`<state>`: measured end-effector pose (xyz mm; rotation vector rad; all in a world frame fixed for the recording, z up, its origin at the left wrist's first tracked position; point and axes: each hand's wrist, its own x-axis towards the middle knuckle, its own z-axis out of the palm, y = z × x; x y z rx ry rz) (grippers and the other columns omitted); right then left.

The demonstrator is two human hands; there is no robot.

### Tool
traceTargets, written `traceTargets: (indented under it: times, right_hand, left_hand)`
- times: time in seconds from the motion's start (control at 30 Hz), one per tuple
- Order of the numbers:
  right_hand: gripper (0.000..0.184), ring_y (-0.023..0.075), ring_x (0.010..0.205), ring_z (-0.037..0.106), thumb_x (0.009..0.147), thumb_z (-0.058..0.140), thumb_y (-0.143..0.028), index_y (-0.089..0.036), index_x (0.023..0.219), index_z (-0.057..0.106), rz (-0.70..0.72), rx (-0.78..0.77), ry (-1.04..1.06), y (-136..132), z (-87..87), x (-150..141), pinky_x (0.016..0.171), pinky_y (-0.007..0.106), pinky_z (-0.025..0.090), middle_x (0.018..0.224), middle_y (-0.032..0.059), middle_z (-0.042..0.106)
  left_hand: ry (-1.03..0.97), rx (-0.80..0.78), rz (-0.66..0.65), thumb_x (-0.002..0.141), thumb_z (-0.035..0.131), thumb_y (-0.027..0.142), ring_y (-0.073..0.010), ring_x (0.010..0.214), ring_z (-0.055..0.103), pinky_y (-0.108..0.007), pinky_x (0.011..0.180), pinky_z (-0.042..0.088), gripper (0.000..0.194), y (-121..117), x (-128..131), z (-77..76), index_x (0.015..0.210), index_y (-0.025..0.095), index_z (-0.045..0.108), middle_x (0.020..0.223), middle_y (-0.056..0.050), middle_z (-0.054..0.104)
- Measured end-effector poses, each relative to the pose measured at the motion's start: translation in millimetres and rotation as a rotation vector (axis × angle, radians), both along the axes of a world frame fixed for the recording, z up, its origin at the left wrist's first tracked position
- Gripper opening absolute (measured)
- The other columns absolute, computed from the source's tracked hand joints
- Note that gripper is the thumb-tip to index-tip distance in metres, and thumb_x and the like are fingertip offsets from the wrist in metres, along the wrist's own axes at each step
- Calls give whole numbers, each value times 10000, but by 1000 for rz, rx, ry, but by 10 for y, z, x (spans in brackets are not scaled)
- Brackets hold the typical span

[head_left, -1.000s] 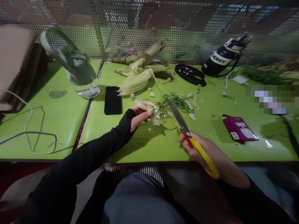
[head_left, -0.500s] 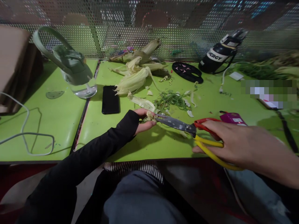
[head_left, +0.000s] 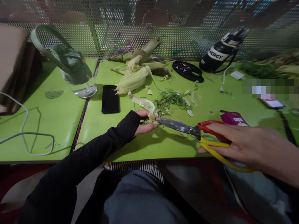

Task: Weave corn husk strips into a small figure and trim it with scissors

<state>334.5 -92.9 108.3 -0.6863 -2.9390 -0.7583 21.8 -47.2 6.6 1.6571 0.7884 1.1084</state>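
Observation:
Between the thumb and fingers of my left hand (head_left: 145,123) is a small pale piece of corn husk (head_left: 152,118), pinched just above the green table (head_left: 130,140). My right hand (head_left: 243,143) grips a pair of scissors (head_left: 179,125) with one red and one yellow handle. The blades look closed and point left, their tips at the husk piece. Behind them lie a heap of green strands (head_left: 171,99) and pale husk scraps (head_left: 144,102). Larger dried corn husks (head_left: 133,81) are piled farther back.
A black phone (head_left: 110,99) and a green-lidded water bottle (head_left: 76,68) stand left. At the back are a black palette-shaped object (head_left: 187,71), a dark bottle (head_left: 218,54) and a perforated screen (head_left: 177,28). A purple device (head_left: 233,119) lies right; a white cable (head_left: 28,118) loops at far left.
My right hand and the scissors have shifted slightly right, and the blades have come closer together. My left hand still pinches the husk piece in nearly the same place.

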Motion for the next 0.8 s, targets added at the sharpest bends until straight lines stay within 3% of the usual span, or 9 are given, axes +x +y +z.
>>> traceTargets:
  times: [0.1, 0.23, 0.43, 0.53, 0.63, 0.73, 0.8]
  right_hand:
    - [350, 186, 681, 613, 1044, 397, -305, -349, 969, 737, -26, -57, -31, -43, -32, 79, 507, 273, 342, 1092, 76, 732]
    - [459, 212, 785, 662, 1046, 329, -265, -378, 994, 771, -122, -130, -3, -72, -65, 115, 556, 314, 401, 1174, 94, 736]
    - [550, 185, 614, 612, 1052, 246, -289, -350, 947, 783, -111, -215, 98, -66, -182, 83, 487, 316, 370, 1034, 92, 768]
    - [556, 178, 594, 605, 1059, 246, -405, -299, 923, 775, -343, -403, 185, -108, -188, -25, 533, 330, 415, 1092, 113, 770]
    - [526, 196, 574, 642, 993, 370, -608, -249, 947, 751, -572, -661, 252, -93, -180, -101, 542, 328, 460, 881, 101, 785]
    - [588, 231, 608, 673, 865, 514, -734, -198, 1001, 715, -723, -795, 324, -20, -223, -73, 548, 329, 489, 758, 98, 747]
    - [631, 212, 542, 615, 844, 502, -766, -189, 1032, 674, -826, -912, 459, 15, -290, -36, 493, 324, 462, 677, 71, 682]
  left_hand:
    - [-2, -35, -38, 788, 769, 379, -179, 831, 681, -308, 805, 527, 284, 0, -15, 23, 973, 163, 770, 909, -65, 765]
    - [15, -43, -54, 796, 764, 396, -186, 851, 683, -318, 827, 526, 280, 7, -21, 39, 966, 174, 773, 923, -64, 765]
    - [8, -97, -49, 771, 775, 371, -179, 817, 671, -324, 824, 526, 250, 38, 14, -27, 906, 161, 761, 877, -52, 754]
    - [-40, -172, -60, 763, 789, 325, -174, 837, 671, -333, 873, 523, 240, 15, 33, -11, 930, 154, 762, 880, -49, 751]
    - [-160, -255, -84, 765, 797, 267, -169, 921, 680, -334, 974, 503, 183, -24, 50, 49, 905, 157, 753, 935, -50, 757]
    - [-272, -384, -114, 758, 805, 222, -138, 861, 674, -297, 894, 536, 210, -42, 59, 114, 940, 160, 720, 899, -28, 734]
    - [-362, -509, -131, 759, 814, 232, -118, 786, 666, -280, 802, 558, 311, -40, 62, 143, 1034, 178, 680, 882, -9, 712]
